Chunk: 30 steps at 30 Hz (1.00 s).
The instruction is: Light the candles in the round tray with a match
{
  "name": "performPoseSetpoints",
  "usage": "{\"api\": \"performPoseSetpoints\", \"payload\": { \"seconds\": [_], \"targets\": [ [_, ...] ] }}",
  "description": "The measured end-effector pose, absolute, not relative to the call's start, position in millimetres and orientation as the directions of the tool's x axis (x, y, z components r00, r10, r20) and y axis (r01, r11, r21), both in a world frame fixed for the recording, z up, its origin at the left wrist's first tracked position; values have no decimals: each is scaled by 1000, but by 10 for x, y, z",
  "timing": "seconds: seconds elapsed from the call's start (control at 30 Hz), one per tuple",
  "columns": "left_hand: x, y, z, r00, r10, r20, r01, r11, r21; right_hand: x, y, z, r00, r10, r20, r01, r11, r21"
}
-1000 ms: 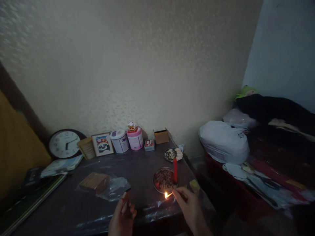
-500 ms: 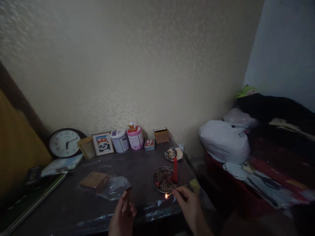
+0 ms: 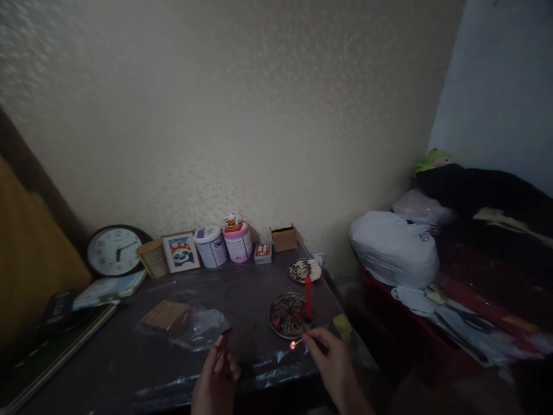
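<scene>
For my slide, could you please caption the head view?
Right hand holds a lit match near a red candle on a metal plate; left hand grips a matchbox.

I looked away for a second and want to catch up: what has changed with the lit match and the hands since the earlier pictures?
The flame on the thin wooden match in the right hand has shrunk from a bright flare to a small glow. The hand has barely moved. The left hand still holds the small brown matchbox. The upright red candle on the round metal dish stays unlit.
</scene>
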<state>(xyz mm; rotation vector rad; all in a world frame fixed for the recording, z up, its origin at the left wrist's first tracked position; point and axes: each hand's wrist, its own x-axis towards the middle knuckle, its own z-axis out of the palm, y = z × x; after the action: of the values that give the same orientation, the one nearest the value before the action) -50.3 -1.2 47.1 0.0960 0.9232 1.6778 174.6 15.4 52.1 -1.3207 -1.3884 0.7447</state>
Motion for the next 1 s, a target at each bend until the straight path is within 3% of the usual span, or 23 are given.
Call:
{"api": "performPoseSetpoints", "payload": {
  "seconds": [0.17,0.53,0.77,1.0],
  "targets": [
    [-463,-35,524,-370,862,-346,-778,-85,622,1746,157,516,145,953,265,318,208,-925],
    [-536,29,375,-369,863,-345,-734,-42,678,1711,192,488,128,963,238,295,192,-936],
    [-552,62,345,-285,866,-412,-835,-13,551,1656,240,492,127,960,249,318,199,-927],
    [-590,93,307,-316,863,-394,-806,-25,591,1580,336,580,156,954,256,342,191,-920]
  ]
}}
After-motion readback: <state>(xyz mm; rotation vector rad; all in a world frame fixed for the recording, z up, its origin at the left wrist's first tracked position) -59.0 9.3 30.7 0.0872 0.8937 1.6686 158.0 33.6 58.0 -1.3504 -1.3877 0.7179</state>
